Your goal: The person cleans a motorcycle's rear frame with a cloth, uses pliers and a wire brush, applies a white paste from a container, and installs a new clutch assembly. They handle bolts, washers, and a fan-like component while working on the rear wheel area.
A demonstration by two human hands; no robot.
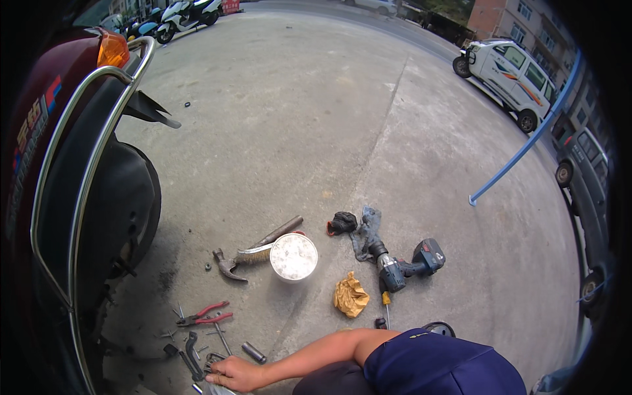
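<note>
My right hand (238, 374) reaches leftward low in the picture, its fingers bent down over small metal parts (213, 359) on the concrete. What its fingertips grip is hidden. Just below it shows the edge of something whitish (222, 390) that I cannot make out. Around the hand lie red-handled pliers (205, 315), a T-shaped metal rod (222, 337), a steel socket (253, 353) and a dark bent lever (191, 345). My left hand is out of the picture.
A motorcycle with a chrome guard rail (99, 148) stands at left. Farther out are a claw hammer (227, 265), wire brush (253, 255), white tub (293, 257), crumpled brown paper (351, 294), cordless impact wrench (393, 273), screwdriver (386, 304) and blue pole (526, 146).
</note>
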